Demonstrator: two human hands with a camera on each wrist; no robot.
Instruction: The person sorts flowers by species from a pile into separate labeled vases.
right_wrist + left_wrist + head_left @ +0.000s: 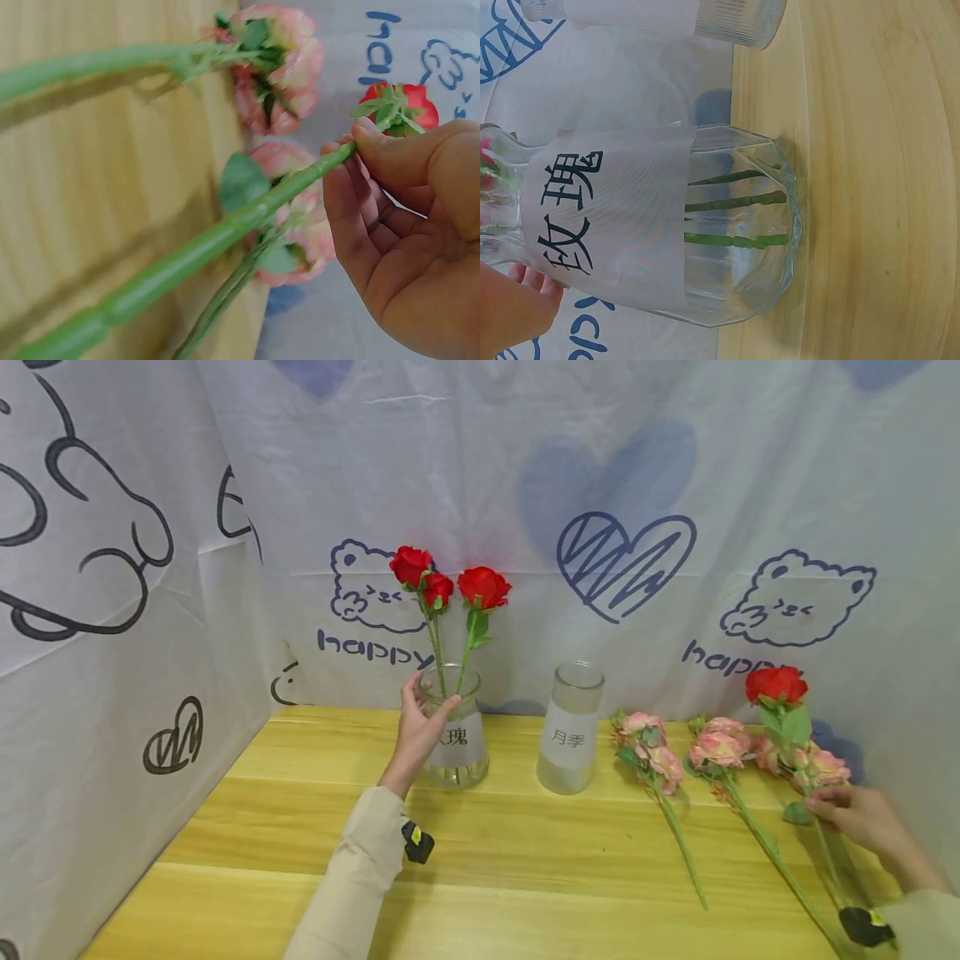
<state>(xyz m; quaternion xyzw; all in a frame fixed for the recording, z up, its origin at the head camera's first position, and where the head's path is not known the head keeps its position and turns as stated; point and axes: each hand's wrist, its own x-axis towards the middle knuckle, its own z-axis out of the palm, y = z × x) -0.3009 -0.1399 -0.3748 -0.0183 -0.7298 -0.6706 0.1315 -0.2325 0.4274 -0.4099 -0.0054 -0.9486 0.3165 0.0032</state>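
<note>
My left hand grips the neck of a clear glass vase, thumb in front and fingers round the far side. The vase has a white paper label, and red roses stand in it, their cut stems visible through the glass in the left wrist view. On the right, my right hand pinches the green stem of another red rose between thumb and fingertips. That rose is upright, its bloom above pink flowers lying on the table.
A second, narrower glass vase with a white label stands right of the first. Two more pink-flowered stems lie on the wooden table. A printed cloth hangs behind the table.
</note>
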